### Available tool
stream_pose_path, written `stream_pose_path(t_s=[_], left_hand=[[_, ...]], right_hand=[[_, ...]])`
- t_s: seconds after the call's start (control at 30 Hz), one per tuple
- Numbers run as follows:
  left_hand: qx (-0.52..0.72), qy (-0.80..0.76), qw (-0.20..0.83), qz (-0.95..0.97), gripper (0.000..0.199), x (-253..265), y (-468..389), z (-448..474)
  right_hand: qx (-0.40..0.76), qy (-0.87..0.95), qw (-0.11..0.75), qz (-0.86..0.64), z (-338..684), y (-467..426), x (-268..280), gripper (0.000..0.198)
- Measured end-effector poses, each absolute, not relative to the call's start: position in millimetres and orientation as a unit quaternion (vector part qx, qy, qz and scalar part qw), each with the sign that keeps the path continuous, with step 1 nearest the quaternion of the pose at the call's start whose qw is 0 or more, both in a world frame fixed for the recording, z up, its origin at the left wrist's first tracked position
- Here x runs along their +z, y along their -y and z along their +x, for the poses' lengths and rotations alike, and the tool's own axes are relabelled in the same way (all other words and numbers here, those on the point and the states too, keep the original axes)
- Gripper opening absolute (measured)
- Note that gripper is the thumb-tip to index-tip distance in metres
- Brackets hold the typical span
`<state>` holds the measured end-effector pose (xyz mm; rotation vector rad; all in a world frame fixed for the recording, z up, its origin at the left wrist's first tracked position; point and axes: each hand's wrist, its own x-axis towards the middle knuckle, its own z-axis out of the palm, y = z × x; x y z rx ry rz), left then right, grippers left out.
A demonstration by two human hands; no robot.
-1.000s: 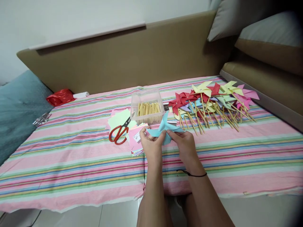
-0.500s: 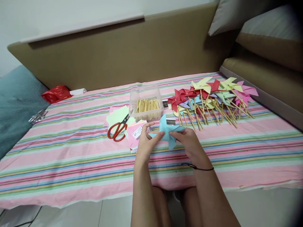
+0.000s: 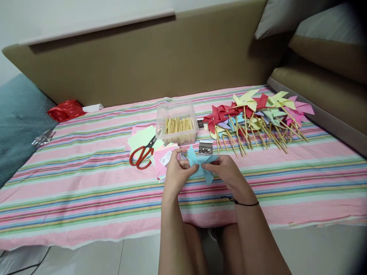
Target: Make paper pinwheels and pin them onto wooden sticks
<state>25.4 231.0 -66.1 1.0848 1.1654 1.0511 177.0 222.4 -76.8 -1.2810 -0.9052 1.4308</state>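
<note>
A light-blue paper pinwheel (image 3: 207, 176) is held above the striped cloth, its folded blades spreading from the middle. My left hand (image 3: 178, 170) pinches its left side, with the thumb close to the centre. On the other side my right hand (image 3: 225, 168) grips a blade, thumb also near the centre. No stick shows on this pinwheel. Just behind it stands a small open box of metal pins (image 3: 205, 148). Beside my left hand lies a stack of coloured paper (image 3: 161, 160) with a white label on it.
Red-handled scissors (image 3: 142, 156) rest on pale green paper sheets (image 3: 140, 138). A clear plastic box (image 3: 176, 110) holds bamboo sticks (image 3: 179, 125). Several finished pinwheels (image 3: 246, 100) on sticks are piled at the right. A red plastic bag (image 3: 66, 110) lies at the back left.
The blue pinwheel has shifted slightly left and turned a little in my hands. The small box of pins behind it has come into fuller view.
</note>
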Motion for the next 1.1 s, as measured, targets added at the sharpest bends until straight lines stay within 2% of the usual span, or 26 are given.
stream_pose_path(t_s=[0.43, 0.77, 0.97, 1.1], left_hand=[[0.519, -0.524, 0.549, 0.394, 0.065, -61, -234, 28], [0.515, -0.521, 0.540, 0.415, 0.072, -61, -234, 28], [0.509, -0.519, 0.549, 0.414, 0.072, -59, -234, 29], [0.558, -0.538, 0.521, 0.357, 0.076, -57, -235, 22]], right_hand=[[0.543, 0.397, 0.530, -0.516, 167, -222, -74, 0.027], [0.489, 0.433, 0.525, -0.546, 166, -225, -80, 0.029], [0.495, 0.430, 0.527, -0.541, 163, -224, -78, 0.030], [0.520, 0.387, 0.544, -0.534, 171, -224, -74, 0.025]])
